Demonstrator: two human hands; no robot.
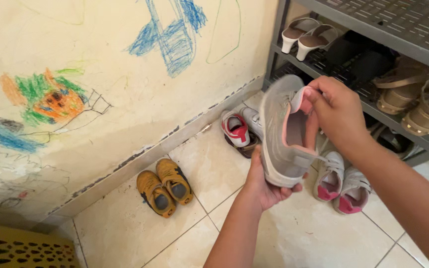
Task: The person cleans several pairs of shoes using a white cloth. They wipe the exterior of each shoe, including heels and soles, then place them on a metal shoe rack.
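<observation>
Two bare hands hold a grey fabric sneaker with pink lining (285, 134) above a tiled floor (319, 233). The left hand (266, 183) cups its heel from below, grip clamped on it. The right hand (334, 111) pinches the pink tongue at the top, grip closed. Below the grip sit small yellow children's shoes (165, 187) and white-and-pink sneakers (342, 184); a grey shoe rack (373, 106) stands behind.

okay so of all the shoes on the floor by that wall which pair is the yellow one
The small yellow pair standing alone on the tiles close to the scribbled wall, left of the left hand. The other floor pairs are white or grey with red or pink.
</observation>
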